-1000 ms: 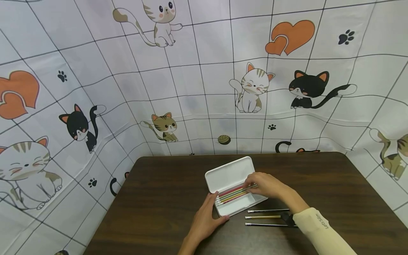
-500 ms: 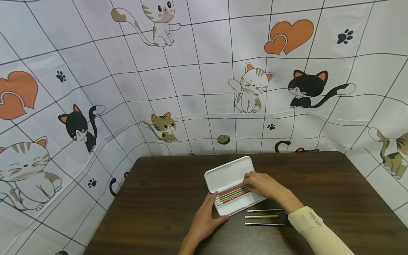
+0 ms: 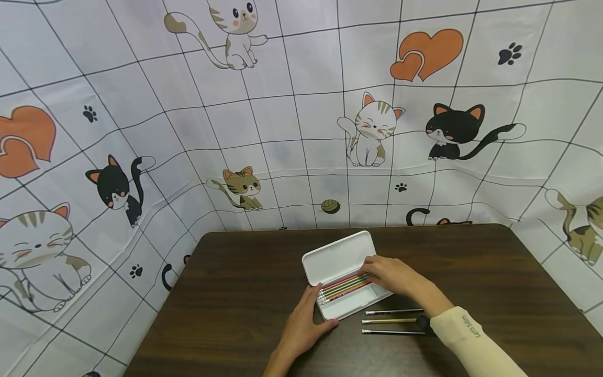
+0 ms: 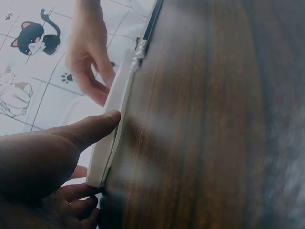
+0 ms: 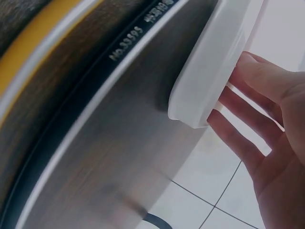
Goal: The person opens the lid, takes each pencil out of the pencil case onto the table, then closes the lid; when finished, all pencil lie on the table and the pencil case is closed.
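A white pencil case (image 3: 350,306) lies with its lid (image 3: 336,256) raised on the table. Inside, several coloured pencils (image 3: 343,287) lie side by side, white ends at the left. My left hand (image 3: 301,324) grips the case's left end, thumb on the front edge and fingers round the side; the left wrist view shows its thumb (image 4: 95,128) against the case wall (image 4: 112,119). Over the case's right part, my right hand (image 3: 388,273) reaches in at the pencils' far ends. In the right wrist view its fingertips go behind the case wall (image 5: 209,71), so their hold is hidden.
Three loose pencils lie in front of the case: a dark one (image 3: 393,312), a yellow one (image 3: 388,321) and another dark one (image 3: 391,332). The right forearm and its wrist band hide their right ends. A cat-patterned sheet (image 3: 301,120) hangs behind the brown table (image 3: 235,293).
My right hand has shifted slightly left and settled lower at the pencils; the pencil end that stuck out beside its fingers no longer shows. My left hand and the case stay put.
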`<state>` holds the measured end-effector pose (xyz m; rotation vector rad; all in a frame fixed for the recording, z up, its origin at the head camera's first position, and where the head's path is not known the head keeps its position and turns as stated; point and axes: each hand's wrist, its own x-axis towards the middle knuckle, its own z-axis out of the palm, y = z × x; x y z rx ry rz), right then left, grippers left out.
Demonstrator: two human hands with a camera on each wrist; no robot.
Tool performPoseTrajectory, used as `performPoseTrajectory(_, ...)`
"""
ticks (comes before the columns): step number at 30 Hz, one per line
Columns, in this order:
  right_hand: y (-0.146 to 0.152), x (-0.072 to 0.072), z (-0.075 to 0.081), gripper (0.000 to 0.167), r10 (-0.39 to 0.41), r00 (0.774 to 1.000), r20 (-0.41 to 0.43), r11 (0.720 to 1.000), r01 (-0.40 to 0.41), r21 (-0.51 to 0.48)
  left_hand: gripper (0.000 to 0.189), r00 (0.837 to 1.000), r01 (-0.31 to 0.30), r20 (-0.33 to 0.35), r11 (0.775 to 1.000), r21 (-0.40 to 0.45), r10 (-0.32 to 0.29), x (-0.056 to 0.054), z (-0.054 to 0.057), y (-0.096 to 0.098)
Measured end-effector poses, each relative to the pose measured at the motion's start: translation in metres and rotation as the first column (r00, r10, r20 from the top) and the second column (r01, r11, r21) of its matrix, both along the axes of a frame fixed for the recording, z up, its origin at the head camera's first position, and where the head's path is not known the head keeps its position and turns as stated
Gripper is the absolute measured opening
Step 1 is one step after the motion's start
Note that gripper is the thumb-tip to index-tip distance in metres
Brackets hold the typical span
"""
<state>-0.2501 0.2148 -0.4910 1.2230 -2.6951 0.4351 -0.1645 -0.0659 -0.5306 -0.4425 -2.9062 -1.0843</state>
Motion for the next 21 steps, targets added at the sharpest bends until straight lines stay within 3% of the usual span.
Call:
performPoseTrajectory(12,0.0010,0.0016,0.0032,0.025,-0.002,0.999,0.041,1.000,0.001,0.015,0.091,1.000,0.003,-0.007,1.000,-0.007,-0.003,-0.0003,-0.0011,-0.0008)
performPoseTrajectory(21,-0.0008,0.0036,0.0044,0.018,-0.015,0.997,0.072,1.000,0.014,0.006,0.091,1.000,0.004,-0.010,1.000,-0.007,-0.004,0.0004,-0.0005,-0.0008)
